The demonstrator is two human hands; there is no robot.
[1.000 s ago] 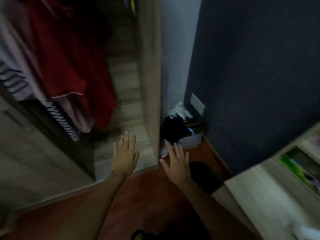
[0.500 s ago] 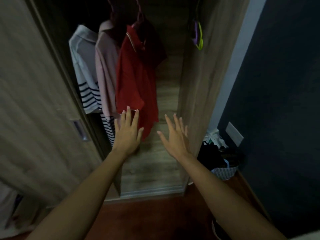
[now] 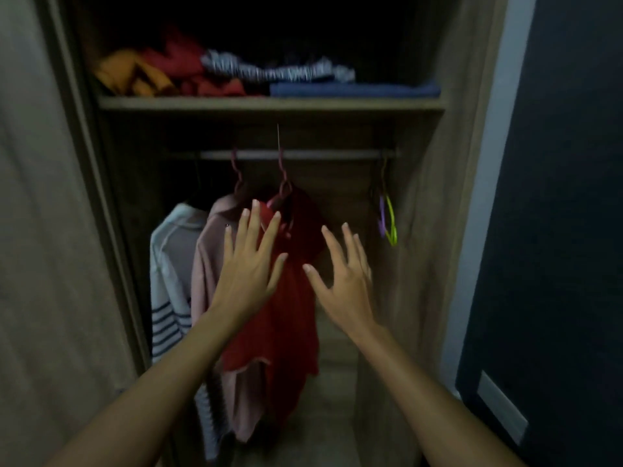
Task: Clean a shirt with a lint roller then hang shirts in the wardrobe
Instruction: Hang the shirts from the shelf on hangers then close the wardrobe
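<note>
An open wooden wardrobe fills the view, with a metal rail (image 3: 320,154) under a shelf. Three shirts hang from the rail on hangers: a red shirt (image 3: 290,318) in the middle, a pink shirt (image 3: 209,264) left of it and a white shirt with dark stripes (image 3: 168,298) at the far left. My left hand (image 3: 247,267) is raised in front of the red and pink shirts, fingers spread and straight. My right hand (image 3: 344,281) is raised just right of the red shirt, fingers also spread. Neither hand holds anything. No lint roller is in view.
Empty purple and green hangers (image 3: 387,220) hang at the rail's right end. Folded clothes (image 3: 236,75) lie on the upper shelf (image 3: 269,103). The wardrobe door (image 3: 40,230) stands at the left, a dark wall (image 3: 556,197) with a switch plate (image 3: 502,406) at the right.
The view has lifted from the floor to the wardrobe's rail and shelf. Both hands rose with it, staying spread and empty in front of the hanging shirts.
</note>
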